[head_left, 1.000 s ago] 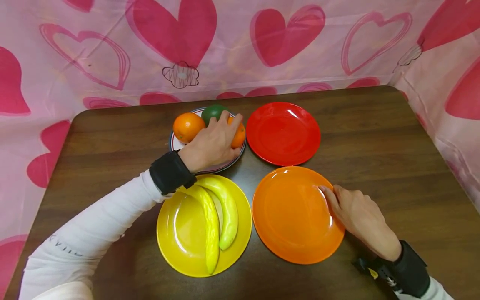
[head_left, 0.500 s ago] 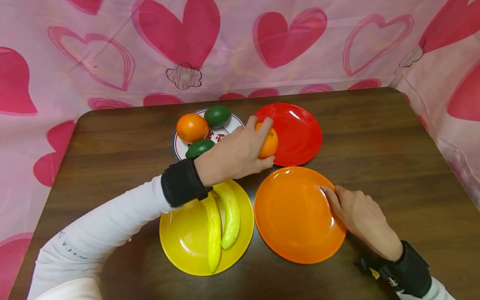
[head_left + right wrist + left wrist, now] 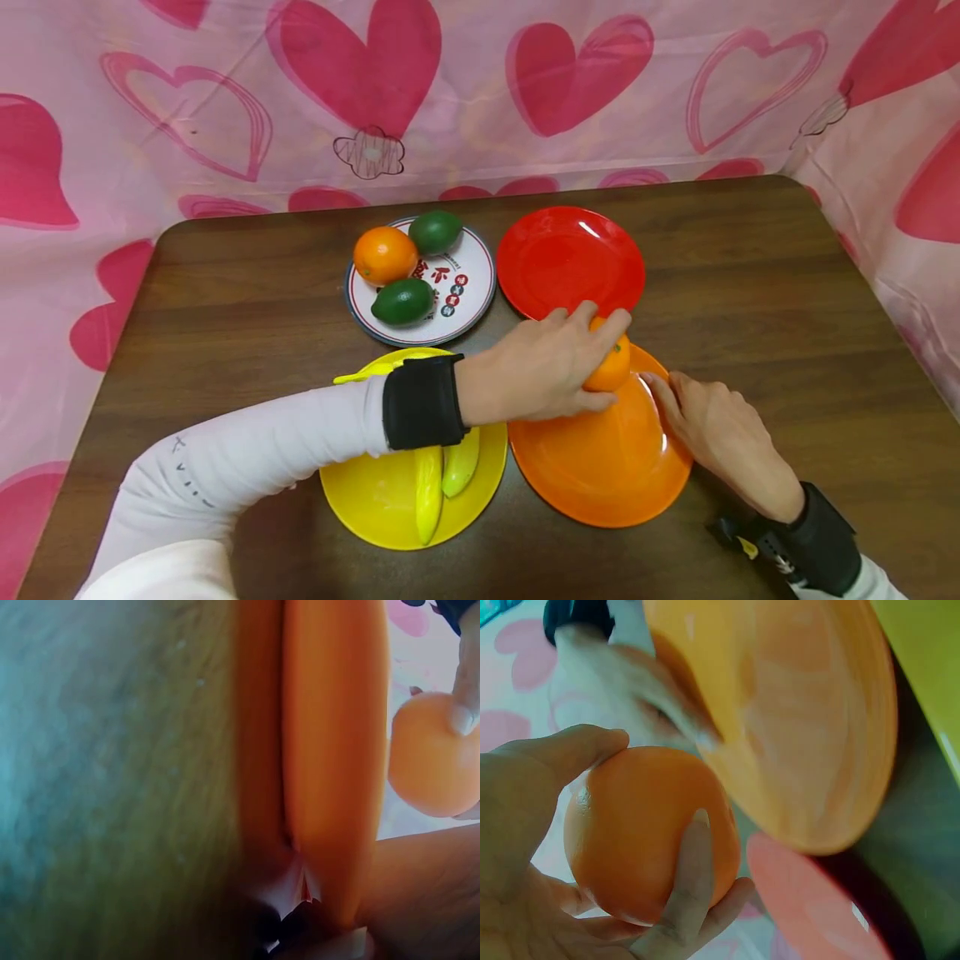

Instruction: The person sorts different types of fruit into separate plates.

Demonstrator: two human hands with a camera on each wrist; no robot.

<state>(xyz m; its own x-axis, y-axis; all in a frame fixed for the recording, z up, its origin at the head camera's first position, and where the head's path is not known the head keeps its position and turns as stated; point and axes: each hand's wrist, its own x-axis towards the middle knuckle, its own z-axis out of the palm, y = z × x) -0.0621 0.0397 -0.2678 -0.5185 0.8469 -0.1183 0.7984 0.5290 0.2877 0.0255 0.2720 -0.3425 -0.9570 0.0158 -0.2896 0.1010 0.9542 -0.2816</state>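
Note:
My left hand [image 3: 542,368] grips an orange [image 3: 612,372], held above the far part of the orange plate [image 3: 600,479]. In the left wrist view the thumb and fingers wrap round the orange [image 3: 649,832]. At the right rim of that plate is my right hand [image 3: 716,429], thumb over the edge. The right wrist view shows the plate's rim [image 3: 334,750] from the side, with fingertips low down beneath it. A yellow plate [image 3: 360,508] carries bananas [image 3: 428,496], partly hidden by the left forearm.
A white patterned plate [image 3: 472,292] at the back left bears another orange [image 3: 385,256] and two dark green avocado-like fruits [image 3: 403,302]. The red plate [image 3: 570,258] stands beside it. All rest on a brown wooden table [image 3: 765,275] before a pink heart-print cloth [image 3: 465,75].
My left hand has taken an orange off the white plate and carried it right, past the red plate, to above the orange plate. My right hand has stayed at the rim.

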